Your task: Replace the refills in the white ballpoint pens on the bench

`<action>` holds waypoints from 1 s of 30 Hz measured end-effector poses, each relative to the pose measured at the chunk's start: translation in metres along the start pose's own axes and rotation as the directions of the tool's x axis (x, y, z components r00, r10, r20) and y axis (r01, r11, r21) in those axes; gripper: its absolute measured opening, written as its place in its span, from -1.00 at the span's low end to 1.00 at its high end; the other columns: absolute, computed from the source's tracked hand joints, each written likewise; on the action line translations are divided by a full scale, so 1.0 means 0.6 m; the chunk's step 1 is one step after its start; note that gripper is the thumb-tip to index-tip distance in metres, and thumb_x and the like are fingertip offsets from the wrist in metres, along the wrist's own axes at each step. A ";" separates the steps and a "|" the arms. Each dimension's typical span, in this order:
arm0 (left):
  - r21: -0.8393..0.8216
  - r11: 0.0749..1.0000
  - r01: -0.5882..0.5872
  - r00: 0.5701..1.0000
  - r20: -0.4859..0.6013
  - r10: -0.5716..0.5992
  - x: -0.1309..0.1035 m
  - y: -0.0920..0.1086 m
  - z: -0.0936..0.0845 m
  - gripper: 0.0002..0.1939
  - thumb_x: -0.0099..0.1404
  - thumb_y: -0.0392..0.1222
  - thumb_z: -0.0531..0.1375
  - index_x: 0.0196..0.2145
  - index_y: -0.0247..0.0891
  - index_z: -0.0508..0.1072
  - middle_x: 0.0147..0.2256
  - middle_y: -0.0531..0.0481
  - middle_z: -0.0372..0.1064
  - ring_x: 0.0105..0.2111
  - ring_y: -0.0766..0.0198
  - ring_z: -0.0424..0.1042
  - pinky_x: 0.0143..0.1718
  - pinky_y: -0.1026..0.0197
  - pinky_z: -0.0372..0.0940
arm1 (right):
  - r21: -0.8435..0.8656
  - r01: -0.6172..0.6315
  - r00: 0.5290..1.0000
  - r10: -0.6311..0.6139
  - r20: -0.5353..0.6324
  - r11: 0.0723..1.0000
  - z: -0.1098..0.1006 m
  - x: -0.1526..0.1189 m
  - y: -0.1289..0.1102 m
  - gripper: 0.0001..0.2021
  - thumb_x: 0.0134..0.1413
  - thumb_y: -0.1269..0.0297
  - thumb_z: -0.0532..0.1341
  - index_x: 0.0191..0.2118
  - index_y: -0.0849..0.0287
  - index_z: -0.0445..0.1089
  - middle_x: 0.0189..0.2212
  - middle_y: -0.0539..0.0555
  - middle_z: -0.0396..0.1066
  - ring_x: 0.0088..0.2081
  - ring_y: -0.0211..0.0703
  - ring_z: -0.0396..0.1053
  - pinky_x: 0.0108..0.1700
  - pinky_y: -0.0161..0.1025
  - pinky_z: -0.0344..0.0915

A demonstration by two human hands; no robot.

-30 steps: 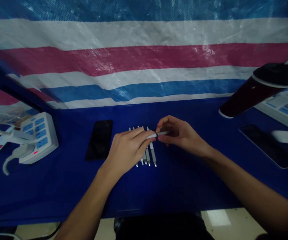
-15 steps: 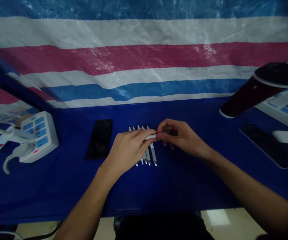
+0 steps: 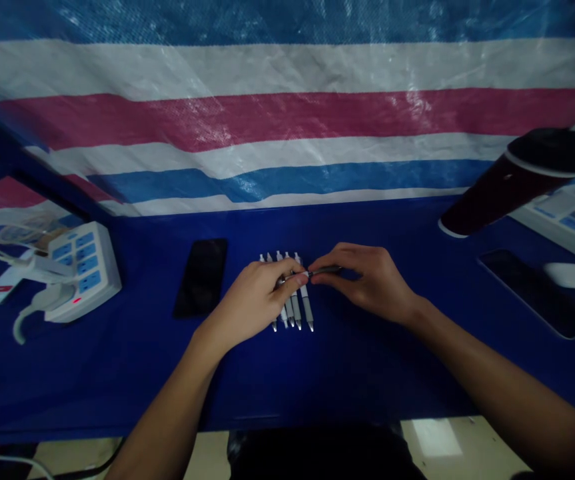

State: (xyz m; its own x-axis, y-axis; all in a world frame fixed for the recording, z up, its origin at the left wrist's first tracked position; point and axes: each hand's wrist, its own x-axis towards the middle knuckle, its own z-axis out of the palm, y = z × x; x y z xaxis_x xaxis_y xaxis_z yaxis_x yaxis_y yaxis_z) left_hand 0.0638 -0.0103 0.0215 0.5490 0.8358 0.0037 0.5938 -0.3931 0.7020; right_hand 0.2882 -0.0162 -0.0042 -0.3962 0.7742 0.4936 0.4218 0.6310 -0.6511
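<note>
Hands [image 3: 317, 287] pinch one pen [image 3: 323, 271] between them — above pen row [image 3: 292, 303].

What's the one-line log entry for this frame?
left hand: shut on pen | right hand: shut on pen | pen row: under hands | phone: left

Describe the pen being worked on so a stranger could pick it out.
On the blue table, a row of pens lies right of a black phone. The held pen lies crosswise above that row, pinched between left hand and right hand.
</note>
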 end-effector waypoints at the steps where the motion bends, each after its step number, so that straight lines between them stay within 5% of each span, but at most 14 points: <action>1: -0.026 1.000 0.005 1.000 0.022 -0.004 0.000 -0.002 -0.001 -0.64 0.53 0.00 0.03 -0.20 -0.21 0.56 -0.52 0.08 0.37 -0.56 0.36 0.31 -0.49 0.30 0.15 | -0.016 0.041 0.999 -0.041 -0.006 0.999 0.000 0.000 0.001 -0.89 0.25 0.32 0.31 -0.15 0.08 0.59 -0.30 0.05 0.61 -0.29 -0.15 0.53 -0.23 -0.22 0.45; 6: -0.091 0.996 0.011 0.998 0.058 -0.006 -0.002 -0.004 -0.006 -0.59 0.53 0.01 0.00 -0.18 -0.23 0.58 -0.49 0.05 0.40 -0.54 0.35 0.32 -0.49 0.30 0.17 | -0.054 0.146 0.988 -0.148 -0.042 0.988 -0.012 0.002 0.007 -0.83 0.25 0.42 0.29 -0.11 0.07 0.58 -0.27 0.05 0.62 -0.24 -0.12 0.54 -0.18 -0.19 0.47; 10: -0.013 1.000 -0.014 0.999 -0.047 0.013 -0.002 -0.002 -0.009 -0.68 0.51 -0.04 0.05 0.05 -0.10 0.53 -0.28 0.03 0.53 -0.44 0.31 0.42 -0.42 0.28 0.25 | -0.104 0.092 0.994 -0.097 -0.044 0.990 -0.028 0.006 0.017 -0.80 0.23 0.43 0.30 -0.08 0.05 0.56 -0.23 0.05 0.61 -0.17 -0.07 0.53 -0.11 -0.13 0.47; 17: 0.152 0.988 -0.018 0.989 -0.140 0.040 0.001 -0.019 -0.016 -0.70 0.51 -0.15 0.06 0.03 -0.04 0.55 -0.11 0.00 0.56 -0.15 0.18 0.53 -0.10 0.13 0.39 | -0.133 -0.075 0.995 0.065 -0.076 0.988 -0.057 0.014 0.032 -0.83 0.27 0.32 0.26 -0.07 0.06 0.56 -0.16 0.11 0.58 -0.13 0.00 0.51 -0.06 -0.07 0.43; 23: 0.140 0.989 -0.046 0.985 -0.156 0.068 0.000 -0.014 -0.012 -0.68 0.52 -0.16 0.05 0.06 -0.06 0.56 -0.11 -0.01 0.55 -0.16 0.20 0.53 -0.10 0.14 0.40 | 0.086 -0.353 0.935 0.355 -0.007 0.932 -0.038 0.013 0.030 -0.69 0.35 0.08 0.17 -0.05 0.15 0.55 -0.38 0.06 0.49 -0.39 -0.17 0.38 -0.35 -0.23 0.29; 26: 0.099 0.993 -0.062 0.988 -0.135 0.076 -0.001 -0.008 -0.006 -0.66 0.52 -0.15 0.05 0.09 -0.06 0.55 -0.15 -0.02 0.55 -0.26 0.23 0.52 -0.20 0.18 0.39 | 0.196 -0.398 0.917 0.389 0.083 0.896 -0.015 0.012 0.022 -0.67 0.24 -0.01 0.27 -0.18 0.17 0.58 -0.47 0.00 0.42 -0.47 -0.25 0.28 -0.42 -0.28 0.19; 30: 0.053 0.996 -0.075 0.985 -0.150 0.082 0.000 -0.008 -0.003 -0.69 0.49 -0.12 0.13 0.08 -0.03 0.56 -0.14 -0.03 0.55 -0.25 0.22 0.53 -0.17 0.18 0.40 | 0.241 -0.393 0.918 0.395 0.044 0.887 -0.012 0.013 0.019 -0.66 0.16 -0.03 0.32 -0.29 0.18 0.58 -0.55 -0.04 0.34 -0.53 -0.29 0.21 -0.48 -0.30 0.12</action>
State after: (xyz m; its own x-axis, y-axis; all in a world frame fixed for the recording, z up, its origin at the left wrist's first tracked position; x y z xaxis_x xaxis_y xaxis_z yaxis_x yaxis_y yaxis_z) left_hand 0.0601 -0.0075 0.0197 0.5012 0.8488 0.1685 0.5811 -0.4744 0.6612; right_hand 0.2962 -0.0026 -0.0037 -0.2328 0.9574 0.1710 0.3335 0.2438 -0.9107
